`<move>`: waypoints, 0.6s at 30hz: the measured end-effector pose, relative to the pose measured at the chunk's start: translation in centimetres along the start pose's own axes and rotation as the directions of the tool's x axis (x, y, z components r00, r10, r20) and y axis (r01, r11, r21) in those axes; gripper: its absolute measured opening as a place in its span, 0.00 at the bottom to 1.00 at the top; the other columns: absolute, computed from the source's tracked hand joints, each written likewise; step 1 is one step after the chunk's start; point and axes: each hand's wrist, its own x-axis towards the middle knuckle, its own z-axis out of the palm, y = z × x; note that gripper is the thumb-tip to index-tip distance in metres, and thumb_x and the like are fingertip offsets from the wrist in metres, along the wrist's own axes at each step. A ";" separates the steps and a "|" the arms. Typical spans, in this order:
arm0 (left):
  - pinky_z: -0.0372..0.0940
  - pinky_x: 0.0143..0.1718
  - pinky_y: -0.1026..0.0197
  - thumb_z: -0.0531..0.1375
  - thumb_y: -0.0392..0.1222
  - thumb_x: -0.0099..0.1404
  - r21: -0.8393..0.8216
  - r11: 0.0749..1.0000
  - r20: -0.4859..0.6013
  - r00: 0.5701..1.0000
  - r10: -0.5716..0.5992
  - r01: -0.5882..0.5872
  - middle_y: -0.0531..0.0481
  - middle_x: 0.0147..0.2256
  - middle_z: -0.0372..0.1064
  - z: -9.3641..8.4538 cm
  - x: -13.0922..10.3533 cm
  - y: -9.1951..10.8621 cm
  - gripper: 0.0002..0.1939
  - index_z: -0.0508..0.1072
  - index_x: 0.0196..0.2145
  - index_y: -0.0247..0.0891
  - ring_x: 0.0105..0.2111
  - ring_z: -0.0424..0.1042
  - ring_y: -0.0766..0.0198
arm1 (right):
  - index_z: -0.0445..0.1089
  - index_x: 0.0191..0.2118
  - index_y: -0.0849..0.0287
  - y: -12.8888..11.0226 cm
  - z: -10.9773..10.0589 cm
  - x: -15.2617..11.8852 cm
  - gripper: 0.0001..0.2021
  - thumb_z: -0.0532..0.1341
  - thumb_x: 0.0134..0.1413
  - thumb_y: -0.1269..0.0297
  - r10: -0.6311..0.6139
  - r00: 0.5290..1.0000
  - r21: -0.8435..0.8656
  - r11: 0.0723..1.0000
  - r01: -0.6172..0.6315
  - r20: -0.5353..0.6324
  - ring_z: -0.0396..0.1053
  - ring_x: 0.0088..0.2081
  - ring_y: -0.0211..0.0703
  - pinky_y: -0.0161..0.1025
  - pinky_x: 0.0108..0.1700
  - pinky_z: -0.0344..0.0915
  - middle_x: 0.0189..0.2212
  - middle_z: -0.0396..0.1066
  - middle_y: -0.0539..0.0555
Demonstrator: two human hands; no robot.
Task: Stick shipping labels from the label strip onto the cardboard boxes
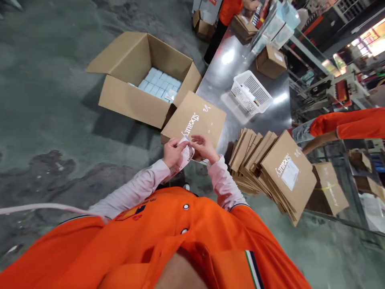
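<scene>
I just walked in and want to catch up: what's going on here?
A person in orange has both hands at a printed strip, just in front of a box at the table's edge. The left hand pinches the strip; the right hand is beside it, its grip unclear. Beyond the box, an open carton holds pale blue packs. A stack of cardboard stands to the right.

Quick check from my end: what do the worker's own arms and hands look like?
The left hand and right hand are bare, without gloves. Pale, whitish-pink long sleeves reach the wrists. Over them, the orange shirt has short sleeves edged with dark-and-white trim.
</scene>
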 end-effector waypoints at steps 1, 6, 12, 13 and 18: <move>0.55 0.29 0.62 0.64 0.54 0.55 -0.016 1.000 -0.006 1.000 0.000 0.000 0.53 0.21 0.55 0.0 -0.1 0.0 0.23 0.59 0.15 0.38 0.25 0.56 0.65 | 0.76 0.36 0.61 0.1 0.0 0.2 0.20 0.75 0.39 0.53 -0.007 0.999 0.019 1.000 0.006 0.034 0.72 0.29 0.36 0.34 0.35 0.69 0.30 0.77 0.51; 0.60 0.32 0.62 0.65 0.56 0.51 -0.050 0.991 -0.017 0.992 -0.129 0.128 0.51 0.24 0.62 -0.1 -0.4 0.1 0.20 0.65 0.19 0.38 0.27 0.62 0.64 | 0.74 0.32 0.59 0.6 0.1 0.1 0.23 0.75 0.35 0.47 0.017 0.996 0.131 0.991 -0.028 0.084 0.69 0.28 0.37 0.36 0.35 0.68 0.23 0.72 0.47; 0.67 0.37 0.60 0.74 0.55 0.42 -0.101 0.917 0.284 0.894 -0.346 0.387 0.45 0.33 0.76 -0.2 -0.2 0.3 0.27 0.77 0.34 0.32 0.33 0.73 0.59 | 0.77 0.28 0.60 0.7 -0.7 0.9 0.12 0.73 0.41 0.56 -0.111 0.991 -0.133 0.986 0.101 -0.072 0.69 0.33 0.39 0.37 0.41 0.67 0.25 0.72 0.49; 0.67 0.38 0.59 0.75 0.54 0.40 -0.091 0.890 0.378 0.843 -0.384 0.446 0.43 0.34 0.77 -0.3 -0.2 0.1 0.29 0.78 0.35 0.31 0.34 0.74 0.57 | 0.78 0.27 0.60 0.6 -1.2 1.6 0.11 0.73 0.41 0.58 -0.141 0.986 -0.181 0.976 0.123 -0.090 0.69 0.34 0.40 0.37 0.43 0.66 0.26 0.73 0.50; 0.70 0.46 0.50 0.78 0.51 0.33 -0.054 0.783 0.583 0.656 -0.479 0.619 0.36 0.38 0.79 -0.9 -0.9 -2.2 0.32 0.81 0.35 0.30 0.40 0.78 0.47 | 0.80 0.35 0.64 -0.2 -4.4 7.9 0.13 0.69 0.49 0.58 -0.071 0.977 -0.360 0.933 -0.006 -0.201 0.71 0.34 0.41 0.38 0.44 0.68 0.29 0.76 0.53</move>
